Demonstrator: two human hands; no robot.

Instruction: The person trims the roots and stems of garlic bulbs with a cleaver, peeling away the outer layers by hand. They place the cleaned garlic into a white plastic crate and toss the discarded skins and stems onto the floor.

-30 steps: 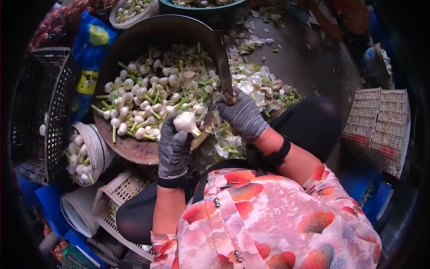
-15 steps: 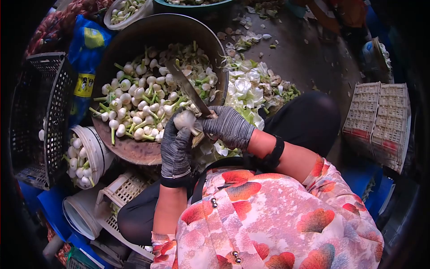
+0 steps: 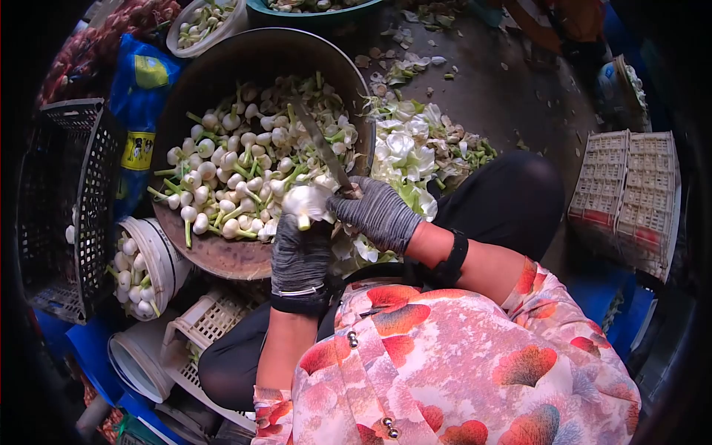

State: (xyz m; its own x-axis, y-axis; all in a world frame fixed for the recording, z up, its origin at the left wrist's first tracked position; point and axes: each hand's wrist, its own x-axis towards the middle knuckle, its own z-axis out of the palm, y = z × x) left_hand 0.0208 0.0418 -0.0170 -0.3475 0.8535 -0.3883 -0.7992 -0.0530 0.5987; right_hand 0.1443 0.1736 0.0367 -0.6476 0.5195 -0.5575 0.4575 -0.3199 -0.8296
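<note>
My left hand [image 3: 300,256], in a grey striped glove, is closed around a white garlic bulb [image 3: 305,202] with a short cut green stem pointing toward me. The same kind of glove covers my right hand [image 3: 380,215], which grips a knife [image 3: 322,148] by its handle. The blade points up and away, over the wide metal basin [image 3: 222,256]. My right fingers are close against the bulb; whether they pinch its skin is hidden. Many white bulbs with green stems [image 3: 211,167] lie in the basin, with loose peelings at its far right side.
Peeled skins [image 3: 404,144] are heaped right of the basin. At left are a black crate [image 3: 85,215], a blue bag [image 3: 137,174] and a tilted white bucket [image 3: 163,256] of bulbs. A pale basket [image 3: 204,319] lies by my left knee, and another crate [image 3: 627,193] stands at right.
The garlic bulb has been turned in my left hand, so its stem end now faces me. The knife has shifted slightly, still in my right hand.
</note>
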